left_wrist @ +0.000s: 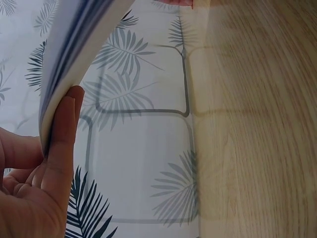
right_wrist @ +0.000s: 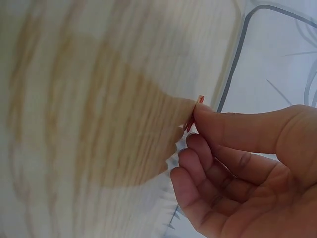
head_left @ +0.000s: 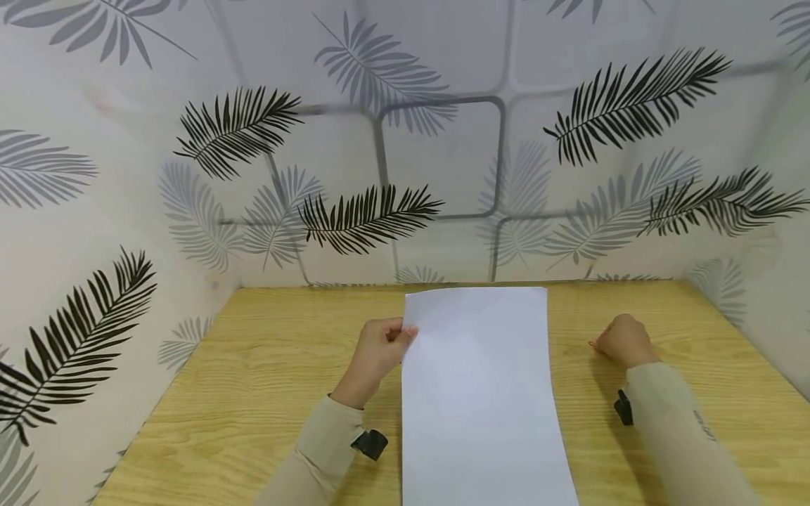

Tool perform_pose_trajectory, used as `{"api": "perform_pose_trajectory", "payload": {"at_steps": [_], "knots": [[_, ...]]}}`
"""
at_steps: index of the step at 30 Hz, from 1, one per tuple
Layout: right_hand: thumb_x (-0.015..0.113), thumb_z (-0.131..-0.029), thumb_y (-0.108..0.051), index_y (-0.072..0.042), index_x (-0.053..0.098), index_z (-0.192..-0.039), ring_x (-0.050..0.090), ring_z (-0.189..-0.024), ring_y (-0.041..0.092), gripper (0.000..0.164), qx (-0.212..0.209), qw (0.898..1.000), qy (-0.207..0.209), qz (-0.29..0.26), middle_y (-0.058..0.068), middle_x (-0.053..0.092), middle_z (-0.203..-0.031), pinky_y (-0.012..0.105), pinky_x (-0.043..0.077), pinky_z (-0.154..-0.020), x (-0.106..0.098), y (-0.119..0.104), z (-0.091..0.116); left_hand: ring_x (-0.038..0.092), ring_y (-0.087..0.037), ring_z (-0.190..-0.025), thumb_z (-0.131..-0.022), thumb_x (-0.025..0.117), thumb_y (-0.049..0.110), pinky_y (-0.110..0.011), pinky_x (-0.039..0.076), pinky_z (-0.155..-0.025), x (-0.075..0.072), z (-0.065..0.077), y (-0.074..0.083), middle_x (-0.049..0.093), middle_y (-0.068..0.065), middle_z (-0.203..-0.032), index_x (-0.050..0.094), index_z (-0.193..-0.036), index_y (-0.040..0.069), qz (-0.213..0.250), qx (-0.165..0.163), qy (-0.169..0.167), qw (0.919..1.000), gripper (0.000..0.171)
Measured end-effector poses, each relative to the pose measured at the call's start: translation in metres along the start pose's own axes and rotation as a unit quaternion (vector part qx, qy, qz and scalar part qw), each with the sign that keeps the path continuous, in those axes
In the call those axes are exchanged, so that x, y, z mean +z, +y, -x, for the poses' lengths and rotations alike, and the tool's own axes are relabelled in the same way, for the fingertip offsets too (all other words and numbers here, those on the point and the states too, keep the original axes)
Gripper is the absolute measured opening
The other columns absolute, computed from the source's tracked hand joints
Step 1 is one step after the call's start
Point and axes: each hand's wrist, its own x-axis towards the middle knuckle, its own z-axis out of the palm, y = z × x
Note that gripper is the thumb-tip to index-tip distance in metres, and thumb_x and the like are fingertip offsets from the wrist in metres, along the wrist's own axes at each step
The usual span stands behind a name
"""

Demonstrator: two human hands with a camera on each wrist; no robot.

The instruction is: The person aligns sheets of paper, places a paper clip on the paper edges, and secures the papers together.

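My left hand [head_left: 380, 351] grips a stack of white paper [head_left: 477, 393] by its left edge near the top, thumb on the front face. The stack stands raised and slightly bowed; in the left wrist view its sheets [left_wrist: 74, 54] show edge-on between thumb and fingers. Apart from the paper, on the right, my right hand [head_left: 626, 341] pinches a small red paper clip [right_wrist: 190, 121] between thumb and forefinger. Its looped wire pokes out past the fingertips, and the other fingers [right_wrist: 185, 188] are curled below.
A wood-grain table [head_left: 272, 351] lies under both hands. Behind it and along both sides rise walls [head_left: 443, 161] with a leaf pattern. Each wrist wears a dark strap mount [head_left: 370, 444] over a beige sleeve [head_left: 316, 450].
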Motion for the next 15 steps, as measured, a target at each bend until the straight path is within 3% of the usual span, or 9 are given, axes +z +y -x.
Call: {"api": "perform_pose_trajectory", "payload": {"at_steps": [9,15], "knots": [[0.065,-0.085,-0.01,0.024,0.056,-0.091,0.059,-0.078,0.042,0.036,0.029,0.999,-0.026,0.017,0.037,0.059,-0.089,0.052,0.049,-0.073,0.0002,-0.005,0.0001,0.028,-0.011,-0.05,-0.095,0.059,0.006,-0.023,0.026,-0.049,0.0019,0.0002,-0.0012,0.031,0.002,-0.055,0.051,-0.066,0.001,-0.002,-0.006,-0.003,1.0,0.03],[0.06,-0.088,-0.009,0.027,0.051,-0.097,0.058,-0.084,0.046,0.038,0.032,0.998,-0.052,0.024,0.04,0.057,-0.095,0.051,0.049,-0.075,0.001,-0.0073,0.0,0.031,-0.011,-0.049,-0.095,0.059,0.006,-0.023,0.027,-0.049,0.0022,0.0007,0.0001,0.034,0.002,-0.055,0.058,-0.071,-0.002,0.0,-0.013,-0.002,0.9999,0.025]]}}
